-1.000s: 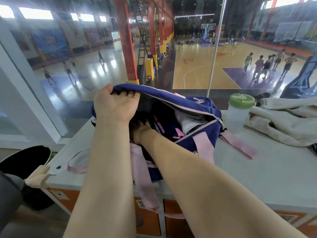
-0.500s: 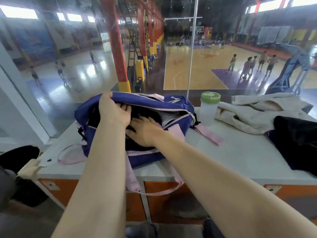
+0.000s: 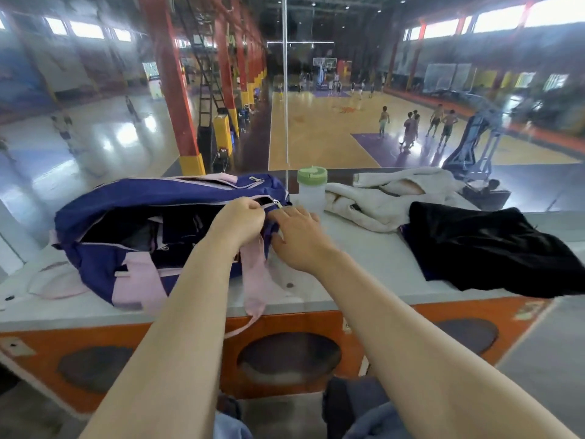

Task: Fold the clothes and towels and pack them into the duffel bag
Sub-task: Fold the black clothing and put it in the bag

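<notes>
A purple duffel bag with pink straps lies on the grey counter, its top unzipped and dark clothes inside. My left hand pinches the bag's zipper pull at the right end of the opening. My right hand holds the bag's right end just beside it, fingers curled on the fabric. A cream towel lies crumpled to the right, and a black garment is spread further right.
A clear bottle with a green lid stands between the bag and the towel. A glass pane runs behind the counter, overlooking a basketball hall. The counter's orange front has dark round openings.
My left hand let go of the bag's upper rim and moved right to the zipper pull. My right hand came out of the bag and took hold of its right end. The view shifted right.
</notes>
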Action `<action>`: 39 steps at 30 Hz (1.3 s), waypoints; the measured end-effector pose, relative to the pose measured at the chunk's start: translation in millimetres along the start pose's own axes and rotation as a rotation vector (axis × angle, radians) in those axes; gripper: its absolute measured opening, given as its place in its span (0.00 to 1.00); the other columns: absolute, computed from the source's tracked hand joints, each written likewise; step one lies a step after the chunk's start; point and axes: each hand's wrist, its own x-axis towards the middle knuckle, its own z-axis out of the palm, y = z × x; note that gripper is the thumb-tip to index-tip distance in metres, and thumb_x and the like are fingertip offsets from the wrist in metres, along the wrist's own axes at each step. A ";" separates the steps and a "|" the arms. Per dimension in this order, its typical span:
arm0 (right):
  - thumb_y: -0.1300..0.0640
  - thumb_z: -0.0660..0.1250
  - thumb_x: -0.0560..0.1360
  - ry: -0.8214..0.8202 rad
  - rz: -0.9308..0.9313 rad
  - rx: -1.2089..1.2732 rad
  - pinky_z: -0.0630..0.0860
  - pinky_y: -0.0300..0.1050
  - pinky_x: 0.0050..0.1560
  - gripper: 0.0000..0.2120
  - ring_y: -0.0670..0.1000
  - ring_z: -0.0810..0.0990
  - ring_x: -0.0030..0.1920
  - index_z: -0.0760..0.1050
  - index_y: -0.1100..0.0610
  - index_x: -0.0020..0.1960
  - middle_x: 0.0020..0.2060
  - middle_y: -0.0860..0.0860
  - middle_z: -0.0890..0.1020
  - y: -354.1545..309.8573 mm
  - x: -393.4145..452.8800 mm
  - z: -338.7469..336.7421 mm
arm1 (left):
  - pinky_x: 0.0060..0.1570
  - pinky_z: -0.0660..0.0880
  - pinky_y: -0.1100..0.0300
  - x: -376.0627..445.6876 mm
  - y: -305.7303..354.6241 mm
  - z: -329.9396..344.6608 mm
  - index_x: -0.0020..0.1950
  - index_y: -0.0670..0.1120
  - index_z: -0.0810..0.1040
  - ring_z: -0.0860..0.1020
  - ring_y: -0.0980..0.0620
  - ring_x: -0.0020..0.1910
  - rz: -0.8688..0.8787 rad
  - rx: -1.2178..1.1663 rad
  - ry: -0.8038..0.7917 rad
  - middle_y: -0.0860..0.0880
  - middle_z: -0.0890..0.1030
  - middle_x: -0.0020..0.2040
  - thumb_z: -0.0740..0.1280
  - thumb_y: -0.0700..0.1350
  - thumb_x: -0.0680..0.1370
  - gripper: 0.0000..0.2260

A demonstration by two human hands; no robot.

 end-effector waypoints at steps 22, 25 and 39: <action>0.23 0.53 0.69 -0.292 1.036 -0.231 0.56 0.65 0.71 0.44 0.64 0.66 0.70 0.61 0.51 0.75 0.69 0.58 0.71 220.5 -84.2 -68.4 | 0.63 0.65 0.57 -34.8 96.3 211.5 0.78 0.51 0.58 0.67 0.48 0.71 0.209 -0.166 -0.604 0.48 0.66 0.75 0.60 0.50 0.80 0.27; 0.28 0.60 0.70 -0.446 0.943 -0.350 0.57 0.62 0.71 0.40 0.62 0.72 0.65 0.62 0.53 0.72 0.63 0.56 0.76 215.9 -82.1 -63.6 | 0.65 0.70 0.54 -33.5 97.9 214.2 0.76 0.49 0.62 0.74 0.48 0.65 0.130 -0.266 -0.579 0.48 0.71 0.70 0.60 0.48 0.78 0.25; 0.38 0.57 0.78 -0.557 0.593 -0.125 0.74 0.51 0.58 0.27 0.58 0.78 0.57 0.74 0.56 0.66 0.60 0.55 0.78 111.3 -36.1 -50.8 | 0.48 0.72 0.52 -11.0 61.5 143.9 0.49 0.46 0.75 0.74 0.46 0.45 -0.131 -0.316 -0.512 0.43 0.75 0.44 0.58 0.49 0.74 0.11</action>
